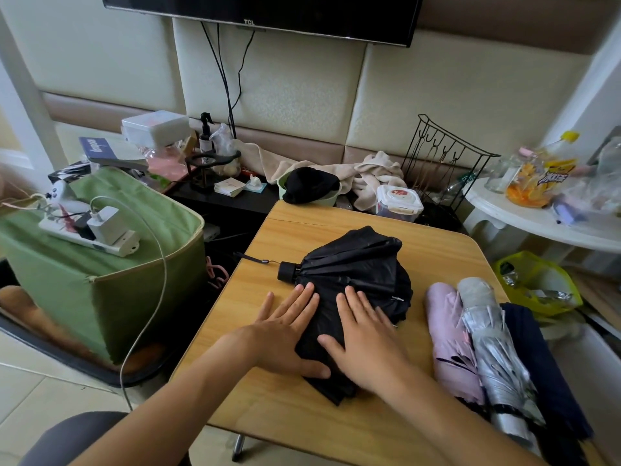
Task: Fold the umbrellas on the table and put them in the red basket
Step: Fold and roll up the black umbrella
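1. Black fabric umbrella [356, 264], collapsed and loosely bunched, lies mid wooden tabletop [437, 253].
2. Left hand [285, 331] and right hand [366, 334] press flat on it, fingers straight.
3. Lilac folded umbrella [450, 334], silver folded umbrella [494, 344] and navy folded umbrella [537, 358] line the right edge.

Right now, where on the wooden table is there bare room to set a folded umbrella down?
Bare wood lies along the table beyond the black umbrella, and left of the left hand. The right edge is crowded: pink umbrella, silver umbrella, navy umbrella.
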